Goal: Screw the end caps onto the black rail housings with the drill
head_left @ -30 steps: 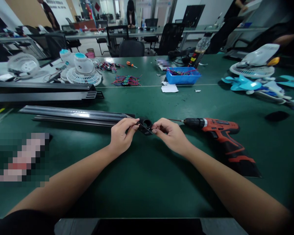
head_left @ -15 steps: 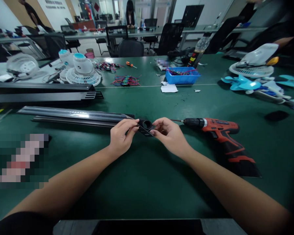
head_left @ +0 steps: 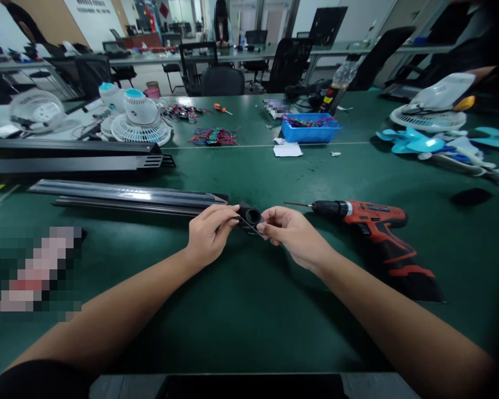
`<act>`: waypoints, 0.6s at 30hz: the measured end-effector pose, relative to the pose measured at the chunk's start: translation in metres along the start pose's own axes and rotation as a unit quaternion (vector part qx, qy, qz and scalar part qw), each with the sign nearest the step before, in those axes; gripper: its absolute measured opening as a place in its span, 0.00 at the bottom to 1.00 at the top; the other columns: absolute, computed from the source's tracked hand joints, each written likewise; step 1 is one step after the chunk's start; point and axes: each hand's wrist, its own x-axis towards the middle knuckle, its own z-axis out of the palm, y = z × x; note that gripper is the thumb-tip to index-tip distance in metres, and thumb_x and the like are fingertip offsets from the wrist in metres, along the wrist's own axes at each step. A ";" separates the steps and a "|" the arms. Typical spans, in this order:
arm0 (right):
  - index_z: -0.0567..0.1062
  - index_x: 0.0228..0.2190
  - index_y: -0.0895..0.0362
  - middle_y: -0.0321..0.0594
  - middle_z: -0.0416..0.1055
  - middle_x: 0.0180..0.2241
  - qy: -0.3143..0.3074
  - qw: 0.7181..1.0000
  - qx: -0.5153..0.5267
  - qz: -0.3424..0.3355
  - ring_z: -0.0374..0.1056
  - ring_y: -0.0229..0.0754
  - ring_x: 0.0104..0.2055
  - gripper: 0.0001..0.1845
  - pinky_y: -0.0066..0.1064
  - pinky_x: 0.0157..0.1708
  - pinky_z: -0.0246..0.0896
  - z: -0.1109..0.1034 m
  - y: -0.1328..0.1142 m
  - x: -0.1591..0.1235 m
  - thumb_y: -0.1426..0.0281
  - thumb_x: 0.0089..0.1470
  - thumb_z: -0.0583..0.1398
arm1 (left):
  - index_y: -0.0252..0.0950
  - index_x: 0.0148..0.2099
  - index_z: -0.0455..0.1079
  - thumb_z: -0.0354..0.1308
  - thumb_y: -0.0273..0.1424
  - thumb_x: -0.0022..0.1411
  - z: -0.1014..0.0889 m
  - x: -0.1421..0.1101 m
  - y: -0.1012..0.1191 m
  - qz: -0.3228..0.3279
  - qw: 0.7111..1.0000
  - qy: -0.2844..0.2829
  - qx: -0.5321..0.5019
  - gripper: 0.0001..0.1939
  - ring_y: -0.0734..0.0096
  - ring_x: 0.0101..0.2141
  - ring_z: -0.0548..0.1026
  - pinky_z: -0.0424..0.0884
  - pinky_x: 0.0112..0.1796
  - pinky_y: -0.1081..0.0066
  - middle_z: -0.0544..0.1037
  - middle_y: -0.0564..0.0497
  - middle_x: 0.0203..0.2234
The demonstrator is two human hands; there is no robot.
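Observation:
Between my hands is a small black part with a round hole (head_left: 253, 215), held just above the green table. My left hand (head_left: 210, 233) pinches its left edge between thumb and fingers. On its right side, the thumb and fingertips of my right hand (head_left: 291, 231) are closed on its lower corner. Long dark metal strips (head_left: 128, 194) lie to the left, their right ends just behind my left hand. To the right of my right hand, an orange and black power drill (head_left: 370, 213) lies on its side, its thin bit pointing left.
Dark metal channels (head_left: 66, 162) lie at the left. Fan parts stand around a white fan base (head_left: 141, 113), with blue fan blades (head_left: 416, 141) at the right. Farther back are a blue bin (head_left: 310, 132), wire bundles (head_left: 216, 136), a screwdriver (head_left: 221, 108) and a bottle (head_left: 339, 83).
The black part has shifted slightly right and tilted, showing its round opening more toward me. My right hand has moved slightly down and right with it; the left hand keeps its pinch.

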 end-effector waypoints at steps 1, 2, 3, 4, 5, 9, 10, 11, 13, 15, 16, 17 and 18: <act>0.75 0.33 0.54 0.32 0.73 0.26 -0.002 1.000 -0.004 -0.002 0.68 0.38 0.28 0.24 0.30 0.25 0.54 0.000 0.000 0.000 0.59 0.41 0.79 | 0.38 0.45 0.80 0.61 0.28 0.76 0.000 0.000 0.000 0.002 1.000 0.001 -0.002 0.06 0.67 0.43 0.87 0.84 0.47 0.67 0.89 0.45 0.44; 0.75 0.33 0.54 0.32 0.73 0.26 -0.003 1.000 -0.007 -0.005 0.69 0.39 0.28 0.24 0.30 0.25 0.55 -0.001 0.000 0.000 0.59 0.42 0.79 | 0.38 0.45 0.80 0.62 0.28 0.76 0.000 0.000 0.000 0.004 1.000 0.001 -0.004 0.06 0.67 0.43 0.87 0.84 0.47 0.67 0.89 0.45 0.44; 0.75 0.34 0.54 0.32 0.74 0.26 0.000 1.000 -0.011 -0.009 0.70 0.40 0.28 0.25 0.31 0.25 0.56 -0.001 0.000 0.000 0.58 0.42 0.79 | 0.38 0.45 0.80 0.62 0.28 0.76 0.000 0.000 0.000 0.006 1.000 0.000 -0.006 0.06 0.67 0.43 0.87 0.84 0.48 0.67 0.89 0.45 0.44; 0.75 0.34 0.54 0.33 0.75 0.26 0.004 1.000 -0.015 -0.013 0.71 0.41 0.29 0.25 0.31 0.25 0.57 -0.001 0.001 0.000 0.58 0.42 0.79 | 0.38 0.45 0.80 0.62 0.28 0.76 0.001 0.000 0.001 0.007 1.000 -0.001 -0.007 0.06 0.67 0.43 0.87 0.84 0.48 0.67 0.89 0.45 0.44; 0.75 0.34 0.54 0.34 0.75 0.26 0.008 1.000 -0.021 -0.016 0.71 0.41 0.29 0.25 0.31 0.25 0.58 -0.001 0.001 0.000 0.58 0.42 0.79 | 0.38 0.45 0.80 0.62 0.28 0.76 0.001 0.000 0.001 0.006 1.000 -0.002 -0.008 0.06 0.67 0.44 0.87 0.84 0.48 0.67 0.89 0.45 0.45; 0.75 0.34 0.54 0.33 0.75 0.25 0.012 1.000 -0.015 -0.011 0.71 0.41 0.29 0.26 0.30 0.25 0.59 0.000 0.001 0.000 0.57 0.41 0.80 | 0.38 0.45 0.80 0.62 0.28 0.76 0.001 -0.001 0.001 -0.001 1.000 -0.002 -0.009 0.06 0.67 0.44 0.87 0.84 0.49 0.67 0.89 0.45 0.45; 0.74 0.34 0.53 0.33 0.75 0.25 0.014 1.000 -0.008 -0.008 0.72 0.41 0.29 0.26 0.30 0.25 0.59 0.001 0.001 0.000 0.57 0.40 0.80 | 0.38 0.45 0.80 0.62 0.28 0.76 0.001 -0.001 0.001 0.000 1.000 -0.001 -0.009 0.06 0.67 0.44 0.87 0.84 0.48 0.67 0.89 0.46 0.45; 0.74 0.33 0.53 0.33 0.75 0.25 0.019 1.000 -0.003 -0.005 0.72 0.41 0.29 0.27 0.30 0.24 0.59 0.002 0.001 0.000 0.57 0.39 0.80 | 0.38 0.45 0.80 0.62 0.28 0.75 0.001 -0.001 0.001 0.004 1.000 -0.002 -0.010 0.06 0.67 0.44 0.87 0.84 0.48 0.67 0.89 0.46 0.45; 0.74 0.33 0.53 0.34 0.76 0.26 0.031 0.999 -0.007 -0.005 0.73 0.41 0.30 0.27 0.30 0.24 0.60 0.002 0.001 0.000 0.58 0.39 0.80 | 0.38 0.45 0.81 0.62 0.27 0.75 0.001 -0.001 0.001 0.011 1.000 -0.002 -0.010 0.06 0.67 0.44 0.87 0.84 0.48 0.67 0.88 0.45 0.45; 0.74 0.33 0.53 0.34 0.77 0.26 0.034 0.999 -0.012 -0.007 0.74 0.42 0.30 0.26 0.30 0.25 0.62 0.003 0.001 -0.001 0.59 0.40 0.80 | 0.38 0.46 0.81 0.61 0.26 0.75 0.001 -0.001 0.001 0.015 1.000 -0.002 -0.007 0.06 0.67 0.44 0.87 0.84 0.48 0.67 0.88 0.45 0.46; 0.74 0.34 0.53 0.33 0.77 0.26 0.031 0.999 -0.009 -0.007 0.74 0.42 0.30 0.25 0.30 0.25 0.63 0.003 0.001 -0.001 0.59 0.41 0.79 | 0.38 0.46 0.81 0.61 0.26 0.75 0.001 -0.001 0.001 0.016 1.000 -0.003 -0.006 0.06 0.66 0.44 0.87 0.84 0.48 0.67 0.88 0.45 0.46; 0.73 0.34 0.52 0.33 0.77 0.25 0.027 1.000 -0.003 -0.006 0.75 0.42 0.30 0.25 0.30 0.24 0.63 0.003 0.001 -0.002 0.59 0.41 0.79 | 0.38 0.46 0.81 0.61 0.26 0.75 0.001 -0.001 0.001 0.017 1.000 -0.004 -0.004 0.06 0.66 0.44 0.87 0.84 0.48 0.66 0.88 0.45 0.46; 0.73 0.35 0.52 0.32 0.76 0.24 0.024 1.000 0.004 -0.005 0.75 0.42 0.29 0.25 0.30 0.24 0.63 0.003 0.001 -0.002 0.60 0.42 0.79 | 0.38 0.46 0.81 0.61 0.26 0.75 0.000 -0.001 0.002 0.017 1.000 -0.005 -0.002 0.07 0.66 0.44 0.87 0.84 0.48 0.67 0.88 0.45 0.46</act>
